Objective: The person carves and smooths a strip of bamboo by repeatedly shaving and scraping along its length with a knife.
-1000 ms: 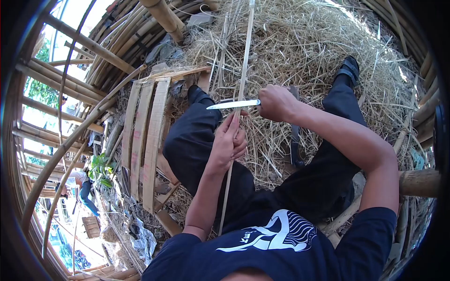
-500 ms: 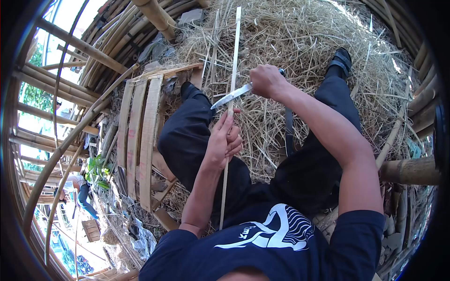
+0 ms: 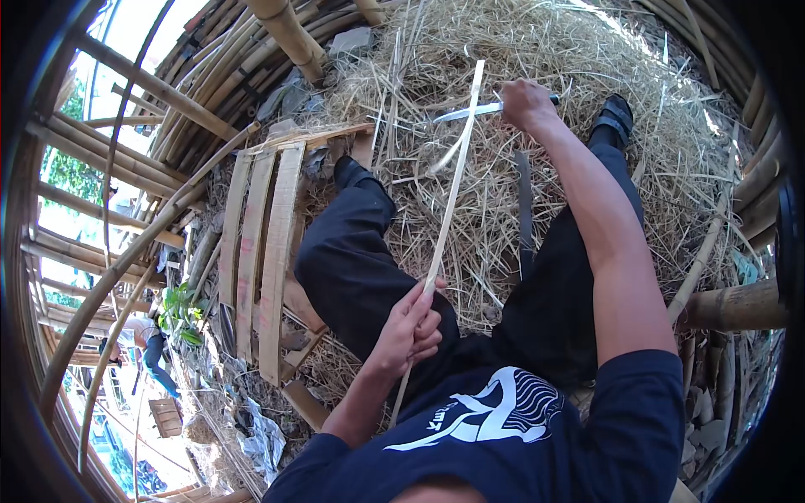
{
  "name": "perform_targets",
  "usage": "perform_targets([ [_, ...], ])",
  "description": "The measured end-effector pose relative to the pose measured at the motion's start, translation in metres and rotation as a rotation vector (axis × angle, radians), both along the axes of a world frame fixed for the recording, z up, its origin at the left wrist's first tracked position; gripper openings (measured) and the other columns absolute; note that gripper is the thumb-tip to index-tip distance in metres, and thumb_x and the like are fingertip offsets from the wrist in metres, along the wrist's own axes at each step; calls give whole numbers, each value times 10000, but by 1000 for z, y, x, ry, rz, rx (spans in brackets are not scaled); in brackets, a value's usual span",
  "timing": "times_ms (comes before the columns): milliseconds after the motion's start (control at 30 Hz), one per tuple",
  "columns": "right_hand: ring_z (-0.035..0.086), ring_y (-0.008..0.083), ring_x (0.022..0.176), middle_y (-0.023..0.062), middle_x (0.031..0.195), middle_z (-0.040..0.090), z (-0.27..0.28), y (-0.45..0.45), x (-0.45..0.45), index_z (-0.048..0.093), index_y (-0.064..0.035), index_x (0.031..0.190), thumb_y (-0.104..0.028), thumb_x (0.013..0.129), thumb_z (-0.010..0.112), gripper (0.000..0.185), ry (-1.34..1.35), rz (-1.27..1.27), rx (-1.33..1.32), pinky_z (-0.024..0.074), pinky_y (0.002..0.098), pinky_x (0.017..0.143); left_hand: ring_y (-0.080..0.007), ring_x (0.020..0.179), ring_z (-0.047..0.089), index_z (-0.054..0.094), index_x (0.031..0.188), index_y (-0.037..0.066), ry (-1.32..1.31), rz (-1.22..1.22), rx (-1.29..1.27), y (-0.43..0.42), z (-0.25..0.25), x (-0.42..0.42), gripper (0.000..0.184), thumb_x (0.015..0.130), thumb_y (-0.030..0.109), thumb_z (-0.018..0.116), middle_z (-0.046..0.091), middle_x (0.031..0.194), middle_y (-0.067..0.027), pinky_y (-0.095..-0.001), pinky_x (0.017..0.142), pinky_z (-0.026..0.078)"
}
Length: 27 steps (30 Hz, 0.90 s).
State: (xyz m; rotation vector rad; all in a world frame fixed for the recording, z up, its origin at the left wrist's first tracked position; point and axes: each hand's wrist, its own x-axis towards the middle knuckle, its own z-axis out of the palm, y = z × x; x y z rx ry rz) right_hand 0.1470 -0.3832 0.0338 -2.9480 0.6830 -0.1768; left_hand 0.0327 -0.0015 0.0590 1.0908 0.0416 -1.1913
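Observation:
My left hand is closed around a long, pale bamboo strip, which slants up and away from my lap. In my right hand is the dark handle of a knife. Its bright blade points left and crosses the strip near the far end. A thin shaving curls off the strip's left side just below the blade. Between my legs lies a dark, flat strap-like piece on the straw, its exact kind unclear.
Straw and bamboo shavings cover the ground ahead. A slatted wooden pallet stands beside my left leg. Bamboo poles frame the left and back, and a thick pole juts in at right. Outside at left is another person.
The knife has slid away from me along the strip, raising a shaving. My left hand has drawn back toward my lap, and the strip has come nearer and tilted right.

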Motion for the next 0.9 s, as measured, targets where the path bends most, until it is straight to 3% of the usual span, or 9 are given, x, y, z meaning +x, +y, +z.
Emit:
perform_targets([
  [100,681,310,926,200,983,686,9,-19,-8,686,-4,963,-146,861,489,264,106,-109,-1,537,409,831,-27,354,214,442,1227,128,79,-58,16,23,-1,-22,271,1021,302,412,237,515,78,-195,328,185],
  [133,682,321,929,205,996,683,-32,-84,-6,689,-8,977,-208,828,550,286,-151,-444,160,540,403,820,-31,359,219,444,1215,126,111,-91,21,36,-1,-36,273,1015,311,428,247,515,78,-205,335,182],
  [167,677,326,952,209,1019,677,-16,-118,-45,697,-24,986,-253,799,595,313,-125,-460,168,542,402,811,-32,367,226,434,1243,119,-82,-270,-42,67,-13,-59,299,1015,313,425,257,522,72,-208,344,185],
  [200,641,381,1008,219,1090,653,-9,-152,-73,674,15,993,-224,859,527,311,-128,-606,174,533,425,807,-32,375,233,424,1271,113,-292,-446,-102,80,-14,-64,326,1015,315,422,266,528,67,-211,352,188],
  [300,611,378,1097,203,1199,619,-33,-210,-130,650,-21,1134,-202,864,531,346,-21,-874,111,519,456,859,-43,368,216,443,1227,81,-48,119,166,79,11,-46,308,1023,307,401,259,510,68,-222,347,178],
  [433,607,376,1099,214,1169,630,-35,-181,-131,662,-28,1110,-217,826,548,360,141,-654,20,487,464,913,-23,373,199,424,1292,66,-266,-5,15,36,13,7,329,1040,265,351,231,525,65,-194,351,192],
  [567,630,408,994,295,1028,639,-8,-134,-100,673,34,989,-244,782,583,358,-86,-435,107,496,463,882,-11,386,222,446,1290,68,-305,-23,59,-4,9,33,300,1038,206,361,250,547,73,-178,357,201],
  [733,667,362,750,257,808,656,43,-12,-64,674,55,817,-185,802,558,267,-29,-45,341,532,446,735,1,384,212,463,1274,76,-471,-12,169,-33,-15,54,293,1040,222,365,249,546,83,-178,349,184],
  [900,668,366,726,235,744,655,27,67,-48,674,54,768,-131,736,559,221,103,284,276,548,428,707,-16,473,297,540,1223,52,-791,-13,201,-47,-22,61,252,1012,149,439,325,560,67,-215,426,255],
])
